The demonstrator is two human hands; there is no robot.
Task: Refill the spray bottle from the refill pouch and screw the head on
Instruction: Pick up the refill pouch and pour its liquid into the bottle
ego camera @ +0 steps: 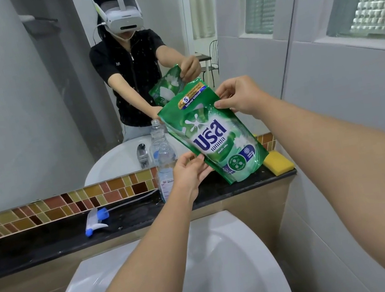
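Green refill pouch [213,139] tilted, left hand [188,172] gripping its lower edge, right hand [239,98] pinching its top corner, open clear bottle [166,170] just behind, spray head [95,220] lying on dark ledge [37,245]

Pouch [213,139] right of bottle [167,170], spray head [95,220] left (on ledge [36,240])

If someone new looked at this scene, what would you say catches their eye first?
The bright green refill pouch, held up over the dark ledge by the left hand and right hand. Behind it stands the open clear bottle; its blue-and-white spray head lies further left.
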